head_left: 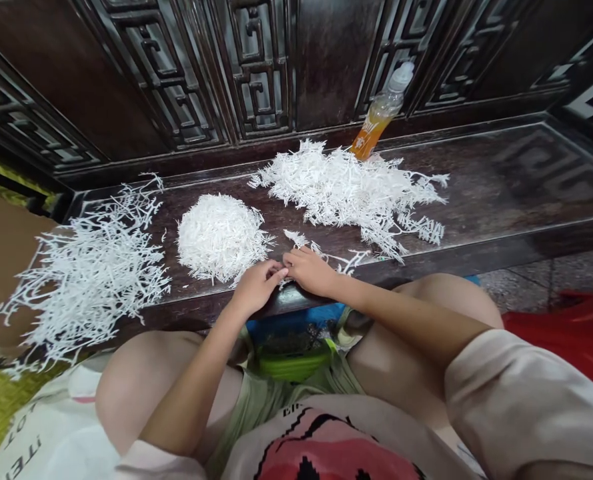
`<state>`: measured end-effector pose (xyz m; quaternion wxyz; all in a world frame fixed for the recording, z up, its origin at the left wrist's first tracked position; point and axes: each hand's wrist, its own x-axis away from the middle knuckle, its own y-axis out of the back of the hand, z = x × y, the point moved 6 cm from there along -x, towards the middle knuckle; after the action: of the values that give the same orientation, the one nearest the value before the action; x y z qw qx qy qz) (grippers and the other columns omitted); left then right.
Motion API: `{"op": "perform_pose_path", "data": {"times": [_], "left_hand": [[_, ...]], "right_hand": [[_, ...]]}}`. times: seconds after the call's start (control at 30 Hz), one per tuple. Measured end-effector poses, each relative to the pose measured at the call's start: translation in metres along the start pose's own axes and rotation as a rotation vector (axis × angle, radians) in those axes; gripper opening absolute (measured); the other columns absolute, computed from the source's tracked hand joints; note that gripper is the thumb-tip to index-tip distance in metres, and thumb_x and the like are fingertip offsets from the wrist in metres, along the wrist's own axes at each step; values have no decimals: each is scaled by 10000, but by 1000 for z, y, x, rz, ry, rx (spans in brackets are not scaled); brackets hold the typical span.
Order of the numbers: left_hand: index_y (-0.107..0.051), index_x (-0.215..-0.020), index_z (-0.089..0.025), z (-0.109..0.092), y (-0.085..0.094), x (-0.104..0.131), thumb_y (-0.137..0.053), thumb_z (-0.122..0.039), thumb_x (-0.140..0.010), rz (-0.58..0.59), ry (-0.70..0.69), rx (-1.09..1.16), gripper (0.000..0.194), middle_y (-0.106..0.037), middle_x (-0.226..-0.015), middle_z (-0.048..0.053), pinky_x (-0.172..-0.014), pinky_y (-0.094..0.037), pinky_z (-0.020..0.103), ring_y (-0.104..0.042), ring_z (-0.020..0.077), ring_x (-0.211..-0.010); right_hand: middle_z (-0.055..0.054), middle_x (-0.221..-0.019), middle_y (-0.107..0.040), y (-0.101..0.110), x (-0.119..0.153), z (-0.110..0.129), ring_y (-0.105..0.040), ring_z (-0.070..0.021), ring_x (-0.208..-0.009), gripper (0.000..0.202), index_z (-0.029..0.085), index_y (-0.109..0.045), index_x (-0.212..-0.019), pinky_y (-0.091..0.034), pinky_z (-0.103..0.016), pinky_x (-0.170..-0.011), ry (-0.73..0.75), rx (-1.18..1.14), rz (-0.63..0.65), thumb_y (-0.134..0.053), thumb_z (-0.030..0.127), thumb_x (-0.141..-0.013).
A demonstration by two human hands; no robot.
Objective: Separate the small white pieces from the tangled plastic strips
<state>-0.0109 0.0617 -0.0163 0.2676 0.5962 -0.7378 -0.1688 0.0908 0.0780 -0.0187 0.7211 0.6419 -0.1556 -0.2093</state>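
Observation:
My left hand (259, 285) and my right hand (310, 270) meet at the front edge of a dark wooden bench. Fingers of both are pinched together around something small, perhaps a white branched plastic piece, mostly hidden by them. Just beyond my right hand lies a white branched plastic piece (349, 262). Close by my left hand is a rounded pile of small white plastic bits (221, 237). Farther back, a wide heap of white plastic sprigs (346, 183) still on their stems spreads out. On the left sits a tangle of bare white stems (101, 273).
A bottle of orange drink (376, 117) with a white cap stands behind the wide heap, against the carved bench back (261, 67). Cardboard (6, 247) is at the far left. A green object (293, 363) shows between my knees, and red cloth (566, 333) at right.

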Motion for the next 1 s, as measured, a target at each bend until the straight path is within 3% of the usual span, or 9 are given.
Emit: {"op": "perform_pose_path", "data": {"times": [0.1, 0.3, 0.47, 0.63, 0.77, 0.87, 1.0], "left_hand": [[-615, -848, -206, 10, -12, 0, -475, -421, -713, 17, 77, 105, 290, -629, -739, 36, -638, -395, 269, -559, 171, -678], [-631, -716, -188, 16, -10, -5, -490, -410, -690, 50, 116, 184, 264, -621, -669, 16, -630, -380, 263, -549, 167, -655], [-629, -722, -174, 27, -8, -9, -499, -357, -684, -19, 213, 284, 228, -651, -793, 40, -722, -387, 282, -569, 177, -764], [-629, -763, -156, 31, -7, -11, -522, -367, -669, -47, 275, 451, 254, -651, -842, 55, -769, -390, 284, -563, 173, -835], [-631, -812, -167, 33, -8, -9, -533, -368, -659, -43, 339, 518, 271, -644, -873, 49, -714, -403, 274, -555, 163, -814], [-634, -814, -175, 33, -7, -9, -549, -359, -648, -57, 350, 523, 263, -639, -890, 43, -708, -398, 265, -548, 154, -810], [-631, -820, -175, 31, -8, -7, -543, -344, -657, -53, 359, 521, 252, -633, -896, 41, -701, -394, 262, -545, 146, -792]], "right_hand": [[-88, -859, -510, -3, 0, -5, -413, -172, -788, 240, 143, -609, -844, -242, -311, -696, -56, -32, 25, -372, 181, -827], [-89, -920, -479, -1, 2, -16, -423, -190, -861, 194, 155, -590, -842, -266, -304, -729, -173, -128, 12, -435, 262, -793], [-76, -924, -469, 4, 3, -21, -441, -160, -818, 270, 161, -520, -941, -300, -261, -703, -245, -294, -15, -407, 83, -708], [-48, -812, -515, 4, 1, -33, -460, -128, -726, 246, 154, -528, -782, -303, -209, -588, -374, -459, 48, -371, 42, -629], [-58, -784, -588, -2, 6, -37, -497, -141, -671, 186, 159, -570, -736, -297, -220, -536, -477, -458, 317, -388, 184, -708], [-109, -803, -612, -8, 13, -41, -542, -196, -698, 393, 143, -605, -740, -327, -251, -553, -531, -363, 512, -338, 430, -773], [-174, -870, -606, -10, 18, -53, -562, -265, -792, 658, 108, -613, -833, -367, -310, -622, -659, -211, 526, -216, 626, -753]]}}
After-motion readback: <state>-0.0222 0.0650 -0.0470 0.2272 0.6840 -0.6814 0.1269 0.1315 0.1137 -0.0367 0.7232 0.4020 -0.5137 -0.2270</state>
